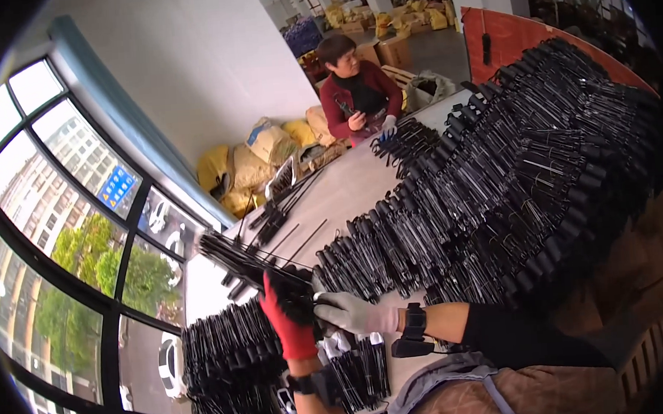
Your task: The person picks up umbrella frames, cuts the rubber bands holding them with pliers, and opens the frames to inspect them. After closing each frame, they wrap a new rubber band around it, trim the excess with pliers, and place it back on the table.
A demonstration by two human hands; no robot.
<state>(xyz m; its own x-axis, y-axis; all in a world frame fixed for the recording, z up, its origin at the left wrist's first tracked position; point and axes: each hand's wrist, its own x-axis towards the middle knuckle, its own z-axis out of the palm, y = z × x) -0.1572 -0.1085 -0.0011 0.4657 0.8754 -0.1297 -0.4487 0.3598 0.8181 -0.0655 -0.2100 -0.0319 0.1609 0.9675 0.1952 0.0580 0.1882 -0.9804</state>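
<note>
My left hand (287, 321), in a red glove with a dark palm, is closed round a black umbrella frame, a sheaf of thin dark rods (239, 256) slanting up and left. Right beside it my right hand (350, 312), in a whitish glove, has its fingers bent against the held frame's near end. My fingers partly hide that end. Folded black umbrella frames (417, 228) lie packed in rows to the right of my hands. More dark frames (230, 352) are stacked at the left, and several with white ends (358, 363) lie just below my hands.
The pale table (360, 178) runs away from me, with loose rods (295, 240) on it. Across it a person (358, 97) holds a dark piece beside a small pile of frames (408, 144). Yellowish sacks (248, 170) lean by the wall. Windows line the left; a red board (516, 44) stands behind.
</note>
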